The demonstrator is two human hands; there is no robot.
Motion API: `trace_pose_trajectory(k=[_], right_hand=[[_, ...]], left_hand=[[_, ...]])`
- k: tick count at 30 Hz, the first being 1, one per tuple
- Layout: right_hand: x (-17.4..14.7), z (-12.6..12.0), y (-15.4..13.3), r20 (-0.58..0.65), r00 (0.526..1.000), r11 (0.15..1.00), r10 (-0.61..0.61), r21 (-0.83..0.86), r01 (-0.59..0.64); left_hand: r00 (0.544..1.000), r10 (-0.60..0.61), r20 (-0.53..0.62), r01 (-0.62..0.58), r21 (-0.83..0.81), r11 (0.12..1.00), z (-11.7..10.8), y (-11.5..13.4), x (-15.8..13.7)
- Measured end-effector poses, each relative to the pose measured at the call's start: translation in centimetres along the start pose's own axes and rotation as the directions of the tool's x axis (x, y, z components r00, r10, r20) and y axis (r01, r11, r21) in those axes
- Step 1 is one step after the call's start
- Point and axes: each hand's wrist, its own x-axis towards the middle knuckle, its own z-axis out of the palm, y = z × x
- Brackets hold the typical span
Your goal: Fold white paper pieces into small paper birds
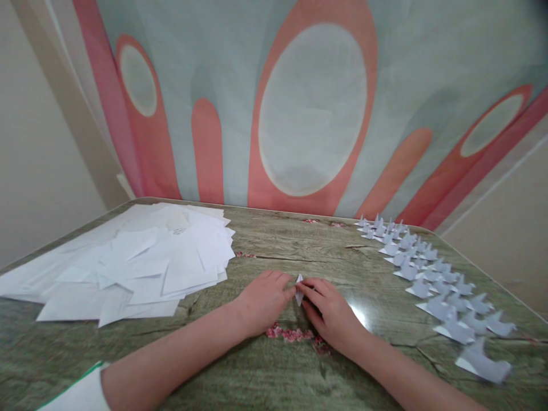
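Observation:
Between my two hands a small, narrow folded white paper (298,294) with pointed ends lies at the middle of the table. My left hand (264,301) is closed at its left side, with the thumb and fingertips against the paper's edge. From the right, my right hand (330,315) pinches the same paper with thumb and index finger. The fingertips partly hide its sides. Several finished white origami birds (483,362) stand in slanting rows on the right. A spread heap of white paper sheets (188,274) lies to the left.
The wood-patterned tabletop (282,240) carries printed pink flowers (291,334) and a bright light reflection. Along its far edge hangs a grey-green backdrop (235,142) with red shapes and pale ovals. A plain wall (38,142) stands at the left.

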Motion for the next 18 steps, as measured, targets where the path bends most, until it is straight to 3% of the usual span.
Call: trace_pose_trajectory(k=[8,14,18], right_hand=[[0.0,0.0,-0.1,0.020,0.998,0.989,-0.065,-0.130,0.067],[0.1,-0.3,-0.4,0.068,0.997,0.984,-0.046,-0.168,0.057],[0.1,-0.2,-0.3,0.046,0.998,0.985,-0.043,-0.165,0.050]], left_hand=[[0.998,0.047,-0.050,-0.052,-0.099,0.994,0.2,-1.4,-1.2],[0.997,-0.033,-0.064,0.019,-0.200,0.980,-0.2,-1.6,-0.6],[0.993,-0.021,-0.114,-0.002,-0.195,0.981,0.2,-1.2,-0.5]])
